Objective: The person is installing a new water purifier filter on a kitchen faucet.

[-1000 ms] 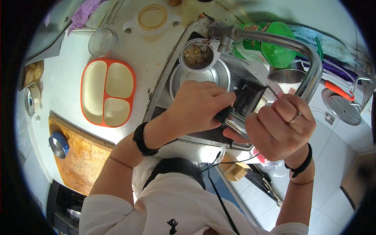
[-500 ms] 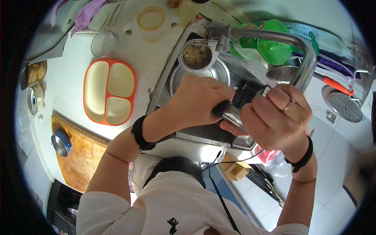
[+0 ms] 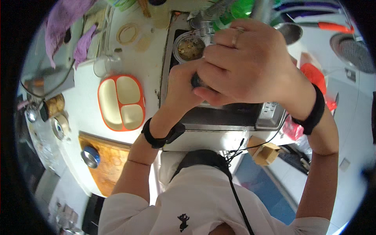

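Both my hands are together over the kitchen sink (image 3: 231, 117). My right hand (image 3: 246, 66), a ring on one finger, is closed around the metal faucet spout (image 3: 263, 9) and covers much of it. Closed at the spout's black tip (image 3: 196, 80) is my left hand (image 3: 180, 84), its fingers partly hidden behind the right. Just beyond the hands, a round strainer cup (image 3: 190, 47) holds wet food scraps. The metal bowl below it is mostly hidden.
On the left counter lies an orange-rimmed divided plate (image 3: 107, 103), with a clear glass (image 3: 102, 66) behind it. A wooden cutting board (image 3: 111, 160) bears a small blue-rimmed bowl (image 3: 91, 156). An orange-handled utensil (image 3: 333, 26) and a round perforated drain cover (image 3: 350, 53) are at the right.
My right hand has moved left and up, over my left hand, with the spout still in its grip. The spout's metal end is now hidden. The whole view has shifted.
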Motion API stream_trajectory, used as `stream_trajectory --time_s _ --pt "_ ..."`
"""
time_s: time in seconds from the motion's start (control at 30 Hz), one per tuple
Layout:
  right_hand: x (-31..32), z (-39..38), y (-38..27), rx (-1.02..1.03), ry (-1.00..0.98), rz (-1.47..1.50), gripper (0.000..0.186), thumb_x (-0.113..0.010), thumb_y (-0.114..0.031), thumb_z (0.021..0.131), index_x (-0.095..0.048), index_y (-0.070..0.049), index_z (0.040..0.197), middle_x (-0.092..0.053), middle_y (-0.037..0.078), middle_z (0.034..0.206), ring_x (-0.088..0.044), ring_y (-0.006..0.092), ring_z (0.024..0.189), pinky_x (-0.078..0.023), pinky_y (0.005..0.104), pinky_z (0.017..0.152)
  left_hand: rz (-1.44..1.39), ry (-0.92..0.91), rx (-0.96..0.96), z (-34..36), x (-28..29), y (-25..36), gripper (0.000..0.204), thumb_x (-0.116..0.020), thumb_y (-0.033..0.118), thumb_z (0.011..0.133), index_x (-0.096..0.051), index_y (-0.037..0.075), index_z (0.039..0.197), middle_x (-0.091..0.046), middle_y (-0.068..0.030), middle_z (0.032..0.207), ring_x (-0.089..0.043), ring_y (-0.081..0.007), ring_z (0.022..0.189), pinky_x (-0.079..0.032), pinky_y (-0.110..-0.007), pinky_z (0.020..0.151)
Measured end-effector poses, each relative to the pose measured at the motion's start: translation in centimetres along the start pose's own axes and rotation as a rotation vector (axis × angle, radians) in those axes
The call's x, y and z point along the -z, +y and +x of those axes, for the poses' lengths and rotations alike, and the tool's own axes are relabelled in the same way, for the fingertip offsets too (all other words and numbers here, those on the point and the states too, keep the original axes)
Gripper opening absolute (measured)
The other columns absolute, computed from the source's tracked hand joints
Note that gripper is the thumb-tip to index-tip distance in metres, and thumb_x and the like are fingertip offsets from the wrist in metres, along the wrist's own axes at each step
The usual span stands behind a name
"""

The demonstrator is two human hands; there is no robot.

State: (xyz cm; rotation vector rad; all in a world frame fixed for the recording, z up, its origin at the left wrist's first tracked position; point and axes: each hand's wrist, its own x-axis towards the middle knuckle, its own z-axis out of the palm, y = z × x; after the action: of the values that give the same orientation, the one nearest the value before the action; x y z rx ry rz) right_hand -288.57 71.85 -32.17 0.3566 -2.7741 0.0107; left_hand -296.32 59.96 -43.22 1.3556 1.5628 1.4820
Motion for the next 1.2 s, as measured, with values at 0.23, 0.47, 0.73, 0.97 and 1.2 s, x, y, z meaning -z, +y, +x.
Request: stream_trajectory --time_s 0.23,0.47,0.73,0.97,1.2 --pt "-0.8 -0.8 0.5 -0.08 0.273 0.099 0.019 -0.057 -0.023 0.067 -0.055 -0.012 0.052 -0.051 0.001 0.052 -0.053 0.0194 0.052 -0.041 0.032 0.049 0.364 0.037 -0.054 -0.3 -0.9 -0.9 0.025 -0.071 0.014 0.07 -0.06 0.006 0.091 -0.062 -0.0058 0.075 -0.06 -0.0208 0.078 -0.048 -0.03 0.067" --pt "-1.5 -0.5 0.5 -0.202 0.446 0.03 0.035 -0.051 -0.03 0.075 -0.053 -0.012 0.045 -0.053 0.003 0.047 -0.056 0.022 0.048 -0.043 0.0323 0.045 -0.064 -0.005 -0.039 0.7 -0.5 -1.4 0.012 -0.059 -0.001 0.078 -0.053 -0.002 0.069 -0.051 -0.0064 0.059 -0.048 -0.0149 0.052 -0.039 -0.027 0.047" --pt "-3.2 1.0 0.1 -0.209 0.642 0.037 0.034 -0.054 -0.024 0.068 -0.04 -0.014 0.039 -0.041 -0.001 0.038 -0.046 0.0197 0.041 -0.041 0.0307 0.05 -0.001 0.13 0.066 0.2 -0.8 0.7 0.012 -0.056 -0.005 0.078 -0.05 0.001 0.069 -0.048 -0.0043 0.058 -0.045 -0.0128 0.05 -0.035 -0.026 0.045" --pt "-3.5 2.7 -0.1 -0.215 0.63 0.112 0.031 -0.053 -0.025 0.07 -0.048 -0.013 0.041 -0.049 0.001 0.043 -0.053 0.0177 0.045 -0.041 0.0314 0.047 -0.934 0.108 0.291 -0.7 -0.4 -0.5 0.011 -0.057 0.003 0.077 -0.049 0.007 0.07 -0.043 -0.0024 0.058 -0.038 -0.0137 0.049 -0.032 -0.028 0.045" --pt "-3.9 2.1 -1.7 -0.152 0.492 0.143 0.03 -0.053 -0.024 0.071 -0.05 -0.012 0.044 -0.049 0.001 0.043 -0.053 0.0199 0.045 -0.041 0.0337 0.048 -0.367 0.183 0.409 -2.0 1.3 -0.4 0.02 -0.06 -0.007 0.071 -0.053 0.0 0.089 -0.056 -0.0048 0.075 -0.052 -0.015 0.063 -0.044 -0.028 0.054"
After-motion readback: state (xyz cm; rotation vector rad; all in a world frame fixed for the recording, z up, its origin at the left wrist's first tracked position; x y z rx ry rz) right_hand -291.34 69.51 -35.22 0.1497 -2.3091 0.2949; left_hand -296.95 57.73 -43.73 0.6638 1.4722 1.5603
